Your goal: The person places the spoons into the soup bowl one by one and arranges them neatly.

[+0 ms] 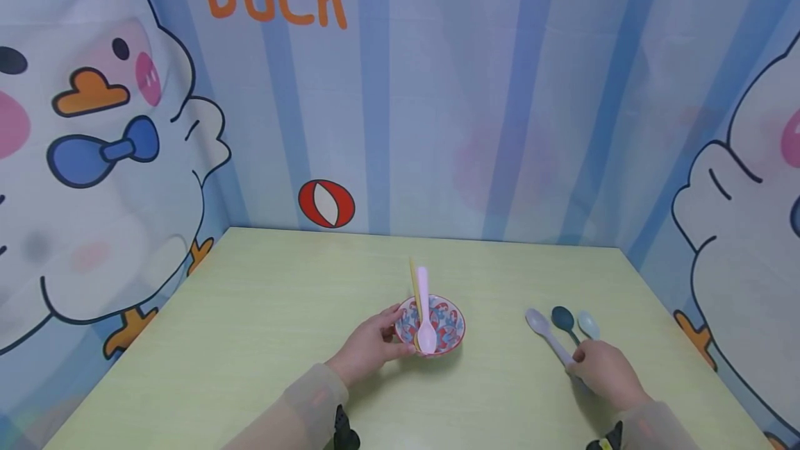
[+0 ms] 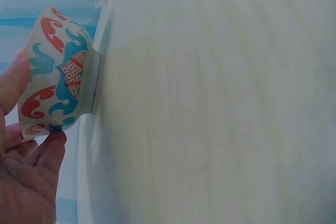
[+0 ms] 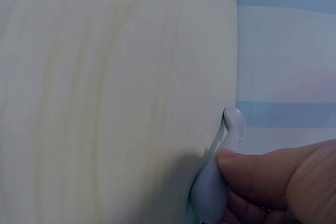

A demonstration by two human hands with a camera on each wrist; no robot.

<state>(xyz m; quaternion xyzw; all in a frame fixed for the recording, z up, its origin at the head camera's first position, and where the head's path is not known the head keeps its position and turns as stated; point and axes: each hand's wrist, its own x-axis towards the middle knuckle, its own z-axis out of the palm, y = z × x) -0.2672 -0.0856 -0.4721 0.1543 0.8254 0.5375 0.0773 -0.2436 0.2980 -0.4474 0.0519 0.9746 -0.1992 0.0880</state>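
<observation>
Near the middle of the table, my left hand (image 1: 370, 344) grips the side of a small bowl (image 1: 451, 325) with red and blue patterns. From the left wrist view, the thumb is at the rim and the fingers curl under the bowl (image 2: 63, 77). A pink spoon (image 1: 424, 304) leans in the bowl, its bowl end toward me, beside a thin yellow handle (image 1: 413, 280). Over on the right, my right hand (image 1: 605, 370) pinches the handle of a pale lavender spoon (image 1: 551, 339); thumb and handle (image 3: 211, 190) show close over the tabletop in the right wrist view.
Just beyond the right hand lie a dark teal spoon (image 1: 563, 319) and a pale blue spoon (image 1: 588, 325), their handles partly hidden by that hand. The light yellow table (image 1: 281, 283) meets a striped cloth backdrop (image 1: 425, 89) with cartoon ducks along its back and sides.
</observation>
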